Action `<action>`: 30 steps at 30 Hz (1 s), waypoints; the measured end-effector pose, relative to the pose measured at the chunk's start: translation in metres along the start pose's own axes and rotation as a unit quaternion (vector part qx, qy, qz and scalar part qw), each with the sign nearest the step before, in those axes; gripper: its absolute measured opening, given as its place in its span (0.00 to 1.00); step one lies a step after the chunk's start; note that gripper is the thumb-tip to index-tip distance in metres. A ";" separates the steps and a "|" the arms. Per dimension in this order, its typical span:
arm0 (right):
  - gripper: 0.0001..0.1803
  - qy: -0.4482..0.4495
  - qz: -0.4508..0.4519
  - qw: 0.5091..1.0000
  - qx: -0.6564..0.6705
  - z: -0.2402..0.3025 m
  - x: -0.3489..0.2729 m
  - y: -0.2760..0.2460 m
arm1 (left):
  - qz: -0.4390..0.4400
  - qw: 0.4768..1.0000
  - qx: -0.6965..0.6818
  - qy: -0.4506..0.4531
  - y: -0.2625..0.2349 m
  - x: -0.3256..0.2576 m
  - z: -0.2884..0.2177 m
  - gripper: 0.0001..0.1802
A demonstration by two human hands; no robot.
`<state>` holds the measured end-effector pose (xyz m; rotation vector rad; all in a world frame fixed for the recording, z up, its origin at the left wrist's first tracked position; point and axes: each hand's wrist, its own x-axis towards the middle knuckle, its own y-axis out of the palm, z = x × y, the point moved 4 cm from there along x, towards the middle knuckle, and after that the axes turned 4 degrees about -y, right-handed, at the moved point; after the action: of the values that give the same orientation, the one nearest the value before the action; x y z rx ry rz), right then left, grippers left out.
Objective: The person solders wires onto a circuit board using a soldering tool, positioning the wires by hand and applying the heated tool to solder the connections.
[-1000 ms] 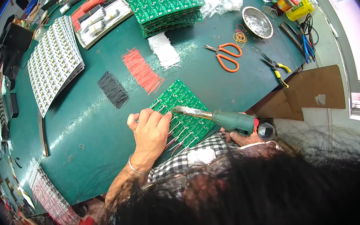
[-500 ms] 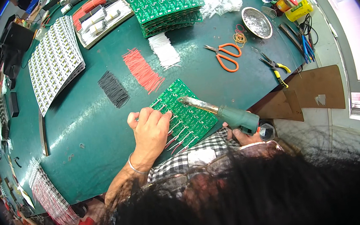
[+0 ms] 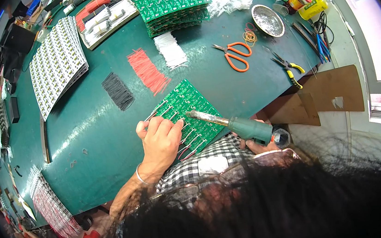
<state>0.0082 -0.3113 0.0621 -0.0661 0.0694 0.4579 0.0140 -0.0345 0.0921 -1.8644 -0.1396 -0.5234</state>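
A green circuit board point(image 3: 194, 101) lies at the table's near edge, with several thin wires point(image 3: 192, 145) in a row along its left side. My left hand point(image 3: 160, 135) rests over that side, fingers bunched and closed, the fingertips low over the board; what they pinch is hidden. My right hand point(image 3: 259, 147) is wrapped under a green gun-shaped tool point(image 3: 252, 130) with a long metal barrel. The barrel's tip is over the board, close to my left fingertips. Beyond the board lie bundles of black wires point(image 3: 118, 91), red wires point(image 3: 149, 71) and white wires point(image 3: 171, 50).
Stacked green boards point(image 3: 171, 2) stand at the back, beside a tray point(image 3: 111, 32) of wire bundles. White panels point(image 3: 57, 65) lie at left. Orange scissors point(image 3: 236, 54), a metal bowl point(image 3: 267, 20) and yellow-handled pliers point(image 3: 291, 70) are at right. Wired strips point(image 3: 53, 203) hang over the near-left edge.
My left hand and the barrel's tip have shifted slightly nearer to me along the board. The whole view has moved a little. Both hands keep their grip.
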 end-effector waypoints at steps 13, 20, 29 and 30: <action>0.22 0.040 -0.020 0.998 -0.050 0.002 -0.001 0.001 | 0.000 1.000 0.003 0.004 0.008 -0.004 0.000 0.10; 0.21 0.001 0.007 0.997 -0.075 -0.007 0.000 0.001 | -0.004 1.000 0.005 0.000 0.008 -0.003 0.000 0.07; 0.24 0.006 -0.043 0.999 -0.008 0.014 -0.001 0.005 | -0.008 1.000 -0.001 -0.001 0.006 0.001 -0.001 0.07; 0.25 0.005 -0.039 0.999 -0.021 0.014 -0.001 0.004 | -0.007 1.000 -0.002 0.000 0.004 0.001 -0.002 0.05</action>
<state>0.0057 -0.3069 0.0760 -0.1120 0.0672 0.3820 0.0156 -0.0376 0.0890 -1.8678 -0.1519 -0.5347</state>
